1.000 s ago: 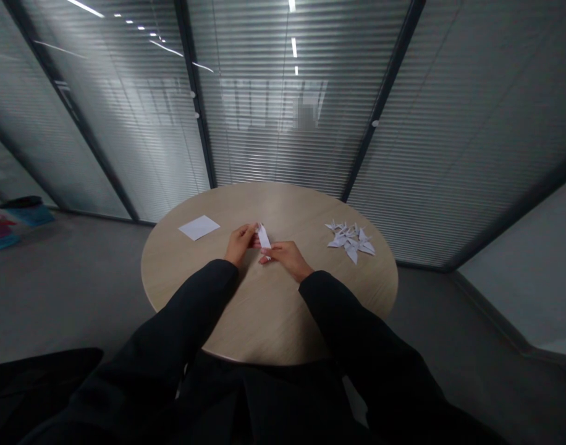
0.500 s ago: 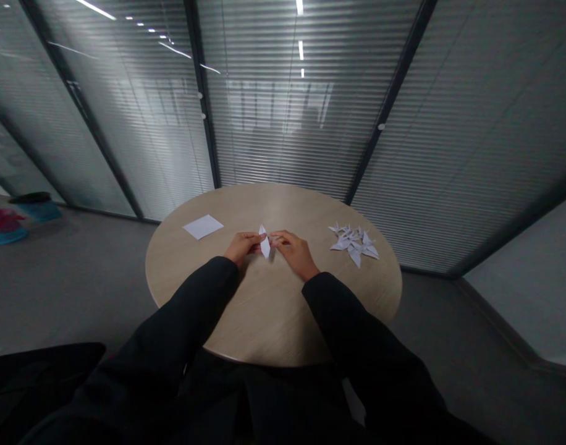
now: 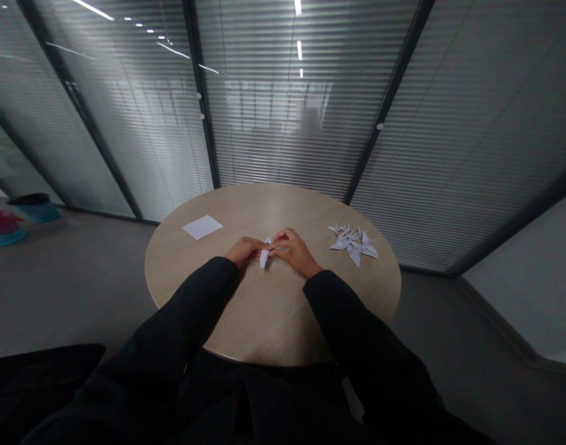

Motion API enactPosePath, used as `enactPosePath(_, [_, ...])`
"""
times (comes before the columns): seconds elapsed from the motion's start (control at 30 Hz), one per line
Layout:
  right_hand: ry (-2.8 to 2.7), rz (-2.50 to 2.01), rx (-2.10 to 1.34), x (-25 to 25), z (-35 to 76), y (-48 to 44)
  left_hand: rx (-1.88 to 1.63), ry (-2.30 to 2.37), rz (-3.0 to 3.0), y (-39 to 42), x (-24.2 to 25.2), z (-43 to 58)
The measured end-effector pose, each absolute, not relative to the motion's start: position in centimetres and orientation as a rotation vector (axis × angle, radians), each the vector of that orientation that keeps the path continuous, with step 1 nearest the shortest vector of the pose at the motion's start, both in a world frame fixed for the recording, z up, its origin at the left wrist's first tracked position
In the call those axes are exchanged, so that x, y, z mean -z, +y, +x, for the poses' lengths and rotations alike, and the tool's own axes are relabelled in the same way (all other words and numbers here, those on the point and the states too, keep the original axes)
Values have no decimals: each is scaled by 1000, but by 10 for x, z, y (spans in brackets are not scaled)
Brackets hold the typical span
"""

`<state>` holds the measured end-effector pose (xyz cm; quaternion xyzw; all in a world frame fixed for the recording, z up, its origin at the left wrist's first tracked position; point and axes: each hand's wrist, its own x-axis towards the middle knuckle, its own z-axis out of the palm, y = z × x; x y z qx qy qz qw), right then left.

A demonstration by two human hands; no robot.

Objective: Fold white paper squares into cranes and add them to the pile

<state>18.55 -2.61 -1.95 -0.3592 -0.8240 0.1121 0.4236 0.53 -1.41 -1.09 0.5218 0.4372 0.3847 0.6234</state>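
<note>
A small folded white paper piece lies low over the middle of the round wooden table. My left hand pinches its left side with closed fingers. My right hand presses and pinches its right side, fingers curled over it. Both black sleeves reach in from the near edge.
A flat white paper square lies at the table's left. A pile of several folded white paper cranes sits at the right. Glass walls with blinds stand behind the table. Coloured bins rest on the floor far left.
The paper piece has come down from upright between my fingers to lie near the tabletop. My right hand has moved up and over it, and both hands have closed in.
</note>
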Motion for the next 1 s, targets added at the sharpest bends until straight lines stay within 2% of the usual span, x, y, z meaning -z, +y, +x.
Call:
enactPosePath(0.33, [-2079,-865,-325,14,184,-31,-814,878,1168,-15,12,5])
enactPosePath(0.53, [-2119,-819,-323,15,181,-33,-837,949,910,-11,8,4])
enactPosePath(0.77, [-2164,-806,-378,12,183,-34,-759,949,923,-11,11,4])
enactPosePath(1.0, [-1989,-839,-507,15,179,-32,-811,921,941,-14,10,5])
